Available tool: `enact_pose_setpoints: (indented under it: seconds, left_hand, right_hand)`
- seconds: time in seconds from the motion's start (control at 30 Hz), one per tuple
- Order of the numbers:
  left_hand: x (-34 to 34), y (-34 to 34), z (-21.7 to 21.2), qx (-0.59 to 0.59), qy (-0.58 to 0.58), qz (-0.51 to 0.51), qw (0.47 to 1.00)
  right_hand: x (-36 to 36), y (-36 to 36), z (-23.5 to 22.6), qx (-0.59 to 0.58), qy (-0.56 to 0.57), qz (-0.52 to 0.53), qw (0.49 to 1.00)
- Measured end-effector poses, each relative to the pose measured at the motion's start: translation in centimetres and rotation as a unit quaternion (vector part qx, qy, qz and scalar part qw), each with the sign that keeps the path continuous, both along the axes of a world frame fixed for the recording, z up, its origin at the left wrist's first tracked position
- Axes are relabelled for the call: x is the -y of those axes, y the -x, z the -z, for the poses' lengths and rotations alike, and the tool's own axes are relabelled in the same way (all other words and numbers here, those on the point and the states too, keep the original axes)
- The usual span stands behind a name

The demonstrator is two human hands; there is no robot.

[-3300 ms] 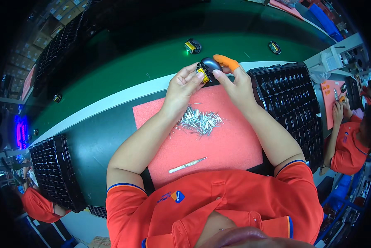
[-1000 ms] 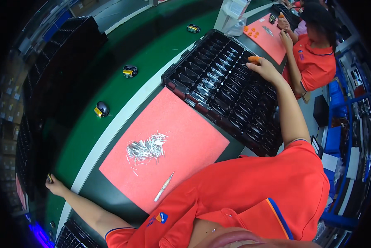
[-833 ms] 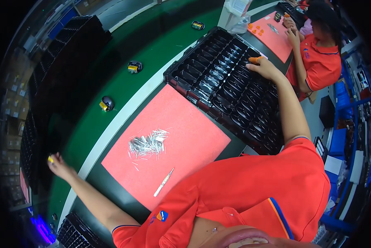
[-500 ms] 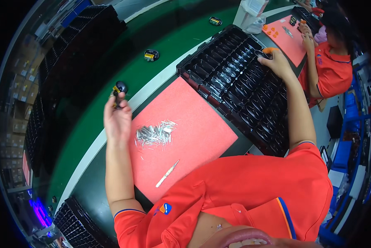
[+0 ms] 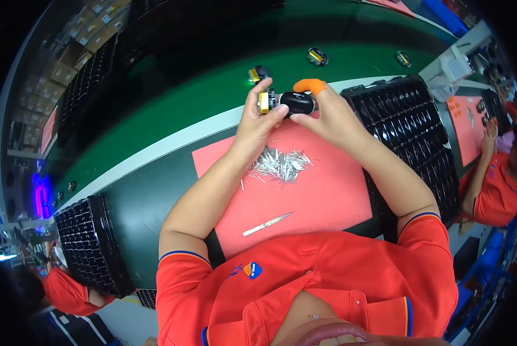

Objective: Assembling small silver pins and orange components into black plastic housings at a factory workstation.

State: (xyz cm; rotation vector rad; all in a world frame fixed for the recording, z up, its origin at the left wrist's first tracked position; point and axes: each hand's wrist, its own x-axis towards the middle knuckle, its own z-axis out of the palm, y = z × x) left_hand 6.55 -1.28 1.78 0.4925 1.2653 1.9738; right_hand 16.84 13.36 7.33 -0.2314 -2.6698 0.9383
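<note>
My left hand (image 5: pixel 251 128) is closed on a small electronic assembly (image 5: pixel 264 101) with a yellow block and dark parts. Against its right side sits a glossy black oval shell (image 5: pixel 297 104), gripped by my right hand (image 5: pixel 338 120). An orange finger cot (image 5: pixel 309 86) covers my right index finger. The two pieces meet end to end above the far edge of a pink mat (image 5: pixel 304 202); I cannot tell whether they are joined. On the mat lie a loose pile of thin, shiny slivers (image 5: pixel 284 166) and a pale pen-shaped tool with a pointed tip (image 5: pixel 267 224).
Beyond the white rail, a green belt (image 5: pixel 201 95) carries similar assemblies, one (image 5: pixel 258 75) just past my left fingers. Black moulded trays (image 5: pixel 399 109) stand at right, and another stack (image 5: pixel 88 242) at left. Co-workers (image 5: pixel 495 193) in red shirts sit on both sides.
My right hand has left the black tray with a black shell and come to the middle. My left hand has moved right with the assembly to meet it. The whole view has turned.
</note>
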Motion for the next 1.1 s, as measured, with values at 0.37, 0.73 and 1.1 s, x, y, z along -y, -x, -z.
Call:
enact_pose_setpoints:
  seconds: [0.37,0.73,1.1]
  left_hand:
    - [-0.1,0.9,0.1,-0.072,0.015,-0.075,0.994]
    - [0.5,1.9,1.5,0.061,-0.116,-0.04,0.991]
    - [-0.5,0.9,1.1,-0.049,-0.007,-0.079,0.996]
  right_hand:
    - [-0.6,1.9,3.8,0.045,0.397,-0.001,0.917]
    - [-0.9,2.1,4.7,-0.024,0.351,-0.001,0.936]
    - [-0.9,1.9,4.4,-0.061,0.287,0.02,0.956]
